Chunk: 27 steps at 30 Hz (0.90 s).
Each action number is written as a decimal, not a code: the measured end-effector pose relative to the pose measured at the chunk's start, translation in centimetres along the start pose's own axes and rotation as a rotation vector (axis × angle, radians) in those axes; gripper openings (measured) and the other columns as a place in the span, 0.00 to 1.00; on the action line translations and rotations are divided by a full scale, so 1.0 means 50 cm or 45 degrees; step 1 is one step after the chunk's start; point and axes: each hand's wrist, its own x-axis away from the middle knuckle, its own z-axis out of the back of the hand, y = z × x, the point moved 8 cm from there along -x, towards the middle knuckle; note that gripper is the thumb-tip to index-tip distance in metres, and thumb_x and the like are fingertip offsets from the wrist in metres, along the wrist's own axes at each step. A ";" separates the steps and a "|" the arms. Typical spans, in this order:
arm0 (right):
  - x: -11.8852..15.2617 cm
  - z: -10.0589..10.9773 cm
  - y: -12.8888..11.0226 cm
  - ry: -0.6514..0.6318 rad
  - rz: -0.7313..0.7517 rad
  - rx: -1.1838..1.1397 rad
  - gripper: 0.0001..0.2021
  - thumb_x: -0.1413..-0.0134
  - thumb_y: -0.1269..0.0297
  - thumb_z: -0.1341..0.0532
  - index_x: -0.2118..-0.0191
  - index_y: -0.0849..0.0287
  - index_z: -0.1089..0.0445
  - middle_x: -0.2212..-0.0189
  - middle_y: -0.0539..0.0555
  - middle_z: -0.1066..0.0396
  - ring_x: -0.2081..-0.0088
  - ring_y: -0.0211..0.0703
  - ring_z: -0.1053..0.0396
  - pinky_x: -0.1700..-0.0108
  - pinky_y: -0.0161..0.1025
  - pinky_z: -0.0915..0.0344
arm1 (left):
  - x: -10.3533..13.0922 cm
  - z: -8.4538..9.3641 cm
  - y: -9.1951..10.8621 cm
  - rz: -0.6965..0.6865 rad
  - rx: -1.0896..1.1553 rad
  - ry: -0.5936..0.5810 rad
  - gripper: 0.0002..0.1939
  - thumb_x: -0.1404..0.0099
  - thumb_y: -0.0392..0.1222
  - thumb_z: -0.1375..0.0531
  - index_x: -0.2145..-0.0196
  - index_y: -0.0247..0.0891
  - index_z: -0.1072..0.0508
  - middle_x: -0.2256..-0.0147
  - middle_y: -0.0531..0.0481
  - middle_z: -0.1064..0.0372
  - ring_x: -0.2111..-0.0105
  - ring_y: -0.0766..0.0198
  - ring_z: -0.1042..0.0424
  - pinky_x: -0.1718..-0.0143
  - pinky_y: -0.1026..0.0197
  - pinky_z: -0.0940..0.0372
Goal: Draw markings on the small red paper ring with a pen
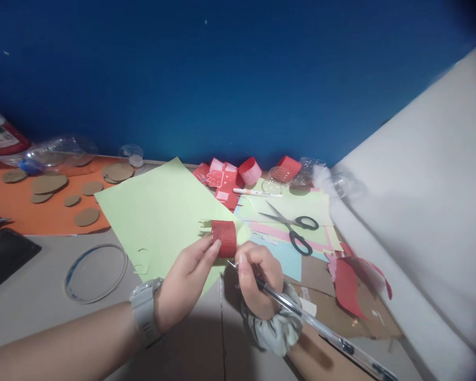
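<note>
Okay, so I'm watching through the head camera, and the left hand (184,278) is pinching a red tube (224,241) between thumb and fingers, over the light green paper (154,206) on the tabletop (43,304). The right hand (262,275) is gripping a pen (321,327), its tip pointing just beside the tube's lower edge. Can't tell if that hand's fingers are touching the tube. Scissors (287,222) are lying open on paper sheets (257,248) off to the right.
</note>
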 end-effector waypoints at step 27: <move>-0.004 0.007 -0.006 0.046 -0.030 0.083 0.09 0.41 0.73 0.45 0.70 0.54 0.42 0.76 0.47 0.37 0.77 0.36 0.40 0.74 0.35 0.43 | 0.004 -0.007 -0.001 -0.018 -0.062 -0.051 0.17 0.27 0.45 0.51 0.68 0.37 0.28 0.69 0.51 0.27 0.66 0.62 0.31 0.60 0.64 0.35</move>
